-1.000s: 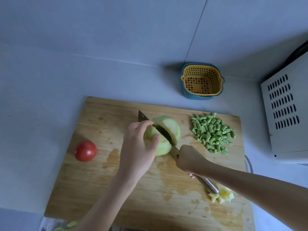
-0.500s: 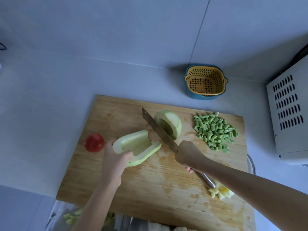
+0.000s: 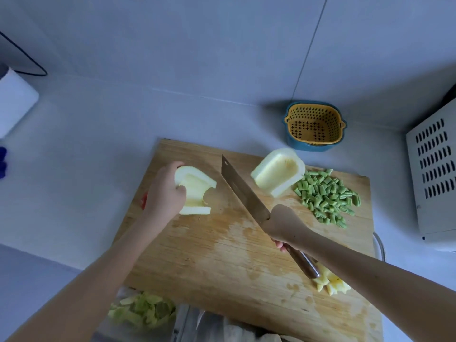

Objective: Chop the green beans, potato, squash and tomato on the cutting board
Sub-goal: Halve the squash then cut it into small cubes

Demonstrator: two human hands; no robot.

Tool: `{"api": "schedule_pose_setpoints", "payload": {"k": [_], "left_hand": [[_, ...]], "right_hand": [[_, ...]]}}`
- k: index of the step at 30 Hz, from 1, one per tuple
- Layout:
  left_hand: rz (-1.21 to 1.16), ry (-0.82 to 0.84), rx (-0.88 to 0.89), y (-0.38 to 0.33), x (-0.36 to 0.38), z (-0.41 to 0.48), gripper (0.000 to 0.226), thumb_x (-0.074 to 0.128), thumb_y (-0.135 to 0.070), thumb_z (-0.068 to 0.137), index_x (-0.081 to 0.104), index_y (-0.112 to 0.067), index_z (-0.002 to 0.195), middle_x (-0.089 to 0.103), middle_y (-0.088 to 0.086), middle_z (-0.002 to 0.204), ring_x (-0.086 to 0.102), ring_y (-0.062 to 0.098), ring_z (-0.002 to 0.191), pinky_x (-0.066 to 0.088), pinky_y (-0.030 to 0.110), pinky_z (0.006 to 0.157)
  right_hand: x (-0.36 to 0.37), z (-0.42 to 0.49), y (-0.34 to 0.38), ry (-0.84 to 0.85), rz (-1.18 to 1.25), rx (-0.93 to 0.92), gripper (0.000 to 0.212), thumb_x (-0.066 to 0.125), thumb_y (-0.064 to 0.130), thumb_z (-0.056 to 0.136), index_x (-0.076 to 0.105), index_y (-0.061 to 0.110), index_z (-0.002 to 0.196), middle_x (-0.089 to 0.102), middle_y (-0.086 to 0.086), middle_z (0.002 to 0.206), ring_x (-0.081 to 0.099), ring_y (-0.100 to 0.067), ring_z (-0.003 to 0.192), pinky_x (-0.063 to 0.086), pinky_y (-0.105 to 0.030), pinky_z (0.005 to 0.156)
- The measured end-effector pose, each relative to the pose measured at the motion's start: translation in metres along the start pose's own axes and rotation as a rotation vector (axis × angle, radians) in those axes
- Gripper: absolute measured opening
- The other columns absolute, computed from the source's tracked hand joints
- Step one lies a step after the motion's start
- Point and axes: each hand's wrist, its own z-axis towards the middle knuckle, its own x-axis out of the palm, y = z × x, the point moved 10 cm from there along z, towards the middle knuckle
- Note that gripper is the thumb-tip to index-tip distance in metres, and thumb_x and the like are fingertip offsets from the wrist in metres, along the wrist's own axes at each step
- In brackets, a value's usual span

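A wooden cutting board fills the middle. My left hand grips one pale squash half, cut side up, at the board's left. The other squash half lies cut side up near the far edge. My right hand grips the handle of a cleaver, blade pointing away between the two halves. Chopped green beans lie in a pile at the far right. Diced potato sits near the right front. The tomato is a red sliver behind my left hand.
A yellow strainer basket in a blue bowl stands behind the board. A white vented appliance is at the right. Green peelings lie below the board's front edge. A white object sits far left.
The squash went from being cut to two separate halves. My left hand carried one half left across the board, covering the tomato; the other half tipped cut side up. The cleaver lifted.
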Motion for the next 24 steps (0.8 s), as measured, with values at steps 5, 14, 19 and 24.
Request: {"api": "schedule_pose_setpoints", "payload": {"k": [5, 14, 19, 24], "left_hand": [[0.187, -0.072, 0.334, -0.050, 0.005, -0.007, 0.054, 0.052, 0.016, 0.075, 0.053, -0.003, 0.125, 0.052, 0.017, 0.126, 0.050, 0.034, 0.115, 0.039, 0.035, 0.096], [0.720, 0.302, 0.806, -0.055, 0.093, -0.083, 0.075, 0.077, -0.009, 0.063, 0.049, -0.025, 0.132, 0.044, 0.007, 0.142, 0.041, 0.032, 0.129, 0.033, 0.050, 0.105], [0.850, 0.463, 0.732, -0.023, 0.124, -0.101, 0.071, 0.062, -0.033, 0.084, 0.023, -0.031, 0.143, 0.011, 0.004, 0.156, 0.006, 0.032, 0.142, 0.017, 0.053, 0.112], [0.621, 0.293, 0.618, -0.055, 0.109, -0.082, 0.054, 0.053, -0.052, 0.085, 0.050, -0.025, 0.132, 0.042, 0.004, 0.143, 0.035, 0.026, 0.131, 0.027, 0.044, 0.109]], "right_hand": [[-0.003, -0.010, -0.006, 0.034, 0.194, 0.049, 0.016, 0.039, 0.002, 0.084, 0.050, -0.002, 0.072, 0.047, -0.008, 0.046, 0.041, -0.013, 0.027, 0.039, -0.020, 0.036], [-0.045, -0.033, -0.009, 0.042, 0.324, 0.017, 0.016, 0.047, -0.002, 0.083, 0.055, -0.003, 0.069, 0.044, -0.003, 0.041, 0.039, -0.013, 0.030, 0.037, -0.020, 0.035], [-0.067, -0.040, -0.016, 0.015, 0.332, 0.009, 0.017, 0.044, -0.003, 0.083, 0.055, -0.003, 0.070, 0.043, -0.003, 0.040, 0.038, -0.014, 0.031, 0.037, -0.022, 0.037], [-0.090, -0.041, -0.026, -0.052, 0.320, 0.019, 0.016, 0.045, 0.000, 0.082, 0.055, -0.002, 0.070, 0.044, -0.005, 0.043, 0.039, -0.015, 0.032, 0.037, -0.022, 0.037]]}}
